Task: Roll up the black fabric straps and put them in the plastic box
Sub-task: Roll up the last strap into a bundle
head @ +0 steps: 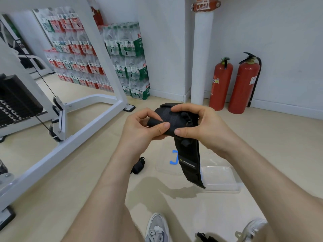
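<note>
A black fabric strap (189, 163) is held up in front of me, its upper end partly rolled and its tail with a small yellow-marked label hanging down. My left hand (139, 128) pinches the rolled end between thumb and fingers. My right hand (201, 123) grips the same roll from the right, thumb underneath. Below the hanging tail lies the clear plastic box (221, 179) on the floor, with a blue clip (174, 157) at its left side. A second black strap (138, 166) lies bunched on the floor left of the box. A third black strap (206, 238) shows at the bottom edge.
A white weight-machine frame (90, 119) runs across the left. Stacked packs of bottled water (129, 62) stand against the wall. A white pillar (201, 58) and two red fire extinguishers (234, 84) stand at the back right. My shoes (157, 227) are at the bottom.
</note>
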{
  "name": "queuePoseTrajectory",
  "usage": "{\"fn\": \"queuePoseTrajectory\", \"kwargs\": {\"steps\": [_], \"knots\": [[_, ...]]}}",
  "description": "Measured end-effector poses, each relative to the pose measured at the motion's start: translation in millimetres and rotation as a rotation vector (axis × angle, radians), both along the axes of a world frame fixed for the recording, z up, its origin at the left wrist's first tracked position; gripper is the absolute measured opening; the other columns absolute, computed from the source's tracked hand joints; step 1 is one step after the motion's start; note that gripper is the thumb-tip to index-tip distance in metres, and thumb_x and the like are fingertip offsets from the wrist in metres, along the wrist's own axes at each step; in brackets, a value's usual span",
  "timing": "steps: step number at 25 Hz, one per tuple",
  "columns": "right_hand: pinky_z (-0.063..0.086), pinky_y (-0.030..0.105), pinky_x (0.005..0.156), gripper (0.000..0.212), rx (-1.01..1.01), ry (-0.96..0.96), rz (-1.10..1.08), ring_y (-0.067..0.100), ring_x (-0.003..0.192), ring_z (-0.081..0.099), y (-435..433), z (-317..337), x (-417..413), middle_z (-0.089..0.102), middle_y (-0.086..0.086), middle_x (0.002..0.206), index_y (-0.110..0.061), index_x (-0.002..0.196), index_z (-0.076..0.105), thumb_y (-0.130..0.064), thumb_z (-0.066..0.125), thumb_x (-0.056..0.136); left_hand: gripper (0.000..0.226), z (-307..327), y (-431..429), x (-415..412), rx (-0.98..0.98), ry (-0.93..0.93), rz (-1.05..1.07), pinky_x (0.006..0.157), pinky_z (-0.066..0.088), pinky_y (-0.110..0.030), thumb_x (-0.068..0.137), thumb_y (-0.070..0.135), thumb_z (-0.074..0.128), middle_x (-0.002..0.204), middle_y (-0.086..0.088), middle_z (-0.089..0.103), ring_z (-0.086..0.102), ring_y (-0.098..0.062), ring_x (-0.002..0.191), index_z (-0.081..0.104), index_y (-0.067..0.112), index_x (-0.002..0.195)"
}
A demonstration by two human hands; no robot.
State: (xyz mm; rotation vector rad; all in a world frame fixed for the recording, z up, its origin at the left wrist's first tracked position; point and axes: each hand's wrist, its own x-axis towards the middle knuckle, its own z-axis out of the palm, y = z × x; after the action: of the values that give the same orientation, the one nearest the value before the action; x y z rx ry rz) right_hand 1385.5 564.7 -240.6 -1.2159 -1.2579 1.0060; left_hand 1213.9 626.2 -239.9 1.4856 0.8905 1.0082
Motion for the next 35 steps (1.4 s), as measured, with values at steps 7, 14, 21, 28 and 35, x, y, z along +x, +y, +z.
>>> {"fn": "queuePoseTrajectory", "kwargs": {"steps": [7,14,21,28,35], "knots": [[0.058,0.03,0.069,0.034,-0.141,0.251,0.022,0.028,0.087,0.073,3,-5,2,0.072,0.007,0.099,-0.013,0.108,0.071,0.009,0.065,0.084,0.015,-5,2,12,-0.077,0.029,0.054,0.042,0.039,-0.022,0.084,0.024,0.075,0.051,-0.003,0.057,0.049,-0.016,0.041,0.062,0.017,0.079],[0.06,0.024,0.062,0.023,-0.291,0.484,0.066,0.027,0.082,0.074,-3,4,4,0.073,0.018,0.104,-0.003,0.112,0.07,-0.01,0.052,0.098,0.02,-5,7,2,-0.206,-0.074,-0.153,0.059,0.054,-0.02,0.068,0.027,0.072,0.076,-0.004,0.07,0.07,-0.02,0.067,0.062,0.016,0.081],[0.053,0.02,0.078,0.037,-0.19,0.176,0.13,0.02,0.101,0.072,-3,-4,2,0.075,0.011,0.106,-0.014,0.114,0.072,-0.027,0.071,0.079,0.032,-8,7,4,-0.251,0.034,-0.116,0.058,0.05,-0.019,0.067,0.041,0.074,0.073,-0.004,0.063,0.065,-0.016,0.067,0.053,0.017,0.071],[0.056,0.025,0.072,0.013,-0.108,0.144,-0.123,0.022,0.082,0.075,1,-8,-15,0.077,0.007,0.089,-0.017,0.092,0.077,-0.017,0.064,0.094,0.027,-11,-2,19,-0.268,-0.06,0.058,0.059,0.037,-0.026,0.082,0.016,0.076,0.066,-0.002,0.061,0.057,-0.012,0.053,0.049,0.017,0.081],[0.052,0.023,0.057,0.014,-0.079,0.092,-0.188,0.024,0.067,0.074,1,-7,-15,0.077,0.009,0.079,-0.013,0.094,0.076,-0.015,0.062,0.096,0.006,-14,-9,29,-0.272,-0.1,0.102,0.061,0.04,-0.027,0.084,0.019,0.074,0.066,-0.004,0.064,0.051,-0.013,0.05,0.071,0.016,0.081]]}}
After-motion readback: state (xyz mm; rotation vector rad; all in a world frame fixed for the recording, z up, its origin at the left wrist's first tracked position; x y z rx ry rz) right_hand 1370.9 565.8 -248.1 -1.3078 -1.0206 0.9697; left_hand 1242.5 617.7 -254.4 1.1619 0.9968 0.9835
